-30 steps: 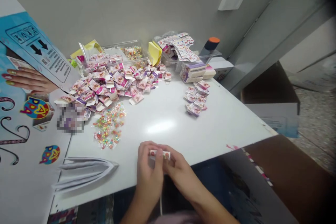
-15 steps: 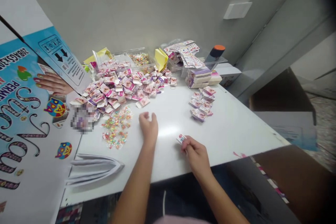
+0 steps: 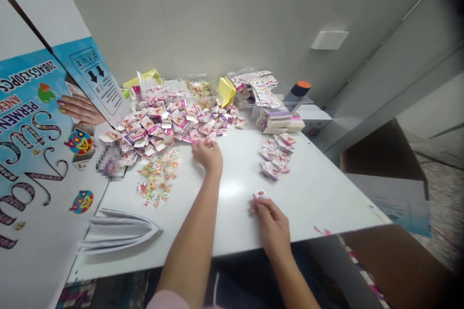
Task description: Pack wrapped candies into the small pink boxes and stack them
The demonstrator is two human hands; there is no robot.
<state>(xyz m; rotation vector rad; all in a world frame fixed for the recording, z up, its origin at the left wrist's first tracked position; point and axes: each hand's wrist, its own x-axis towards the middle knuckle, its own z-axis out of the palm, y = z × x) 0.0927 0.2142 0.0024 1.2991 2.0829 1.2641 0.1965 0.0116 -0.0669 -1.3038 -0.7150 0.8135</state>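
Note:
My left hand [image 3: 209,155] reaches to the front edge of a heap of small pink and white boxes [image 3: 177,118]; its fingers are curled at a box, and whether they grip it is hard to see. Near the table's front, my right hand [image 3: 271,219] pinches a small printed sticker piece [image 3: 261,195] between thumb and fingers. Small clear packets of coloured candy [image 3: 159,177] lie left of my left hand. Several closed little boxes [image 3: 277,156] form a group beyond my right hand.
Clear trays [image 3: 197,88] with candy and printed sheets [image 3: 259,86] stand at the back, beside an orange-capped bottle [image 3: 297,91]. Folded white paper [image 3: 119,234] lies at the front left. A large printed carton [image 3: 39,154] borders the left side of the white table [image 3: 326,193].
My left hand has moved forward to the heap of boxes. My right hand stays near the table front with the sticker piece, which has turned slightly. The camera view has shifted.

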